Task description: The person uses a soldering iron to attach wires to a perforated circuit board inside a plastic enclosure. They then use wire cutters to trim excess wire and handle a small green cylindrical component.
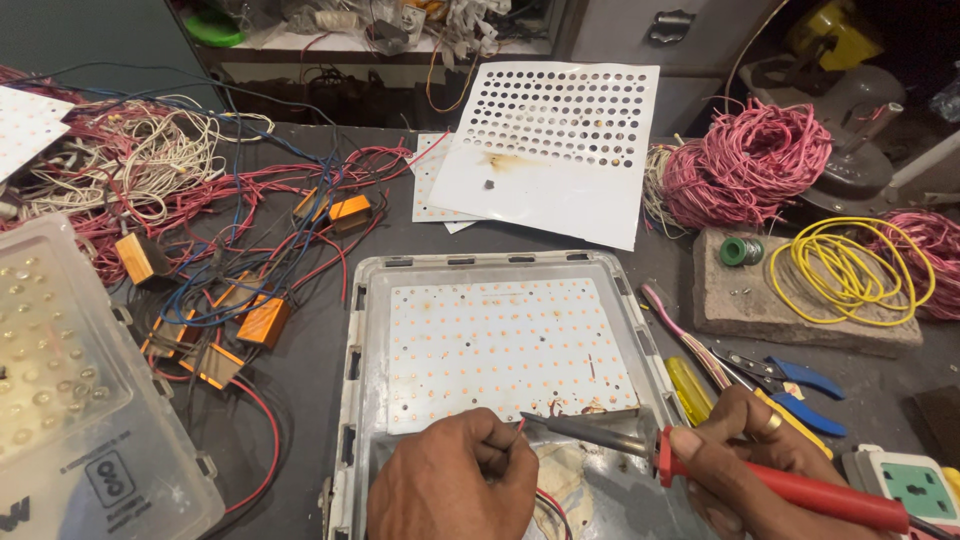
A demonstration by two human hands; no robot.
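Soldering work is in hand on the white LED board (505,350), which lies flat inside a grey metal housing (352,400) on the dark workbench (310,330). The right hand (745,455) is closed around the red handle of a soldering iron (640,440), and the tip of the iron points to the left, toward the lower edge of the board. The left hand (450,485) pinches a thin red wire (518,428) between its fingers and brings the wire end just beside the iron tip (whether the two touch already, the picture does not show clearly). Judging from this, the board is already seated in the housing, but the wire joint at its lower edge seems not finished, because both hands are occupied with it. Brown burn marks appear near that spot. Several orange driver modules (262,322) with loose wires lie to the left, not connected to this board, and blue-handled pliers (790,385) rest unused at the right, near a small solder spool (742,250).
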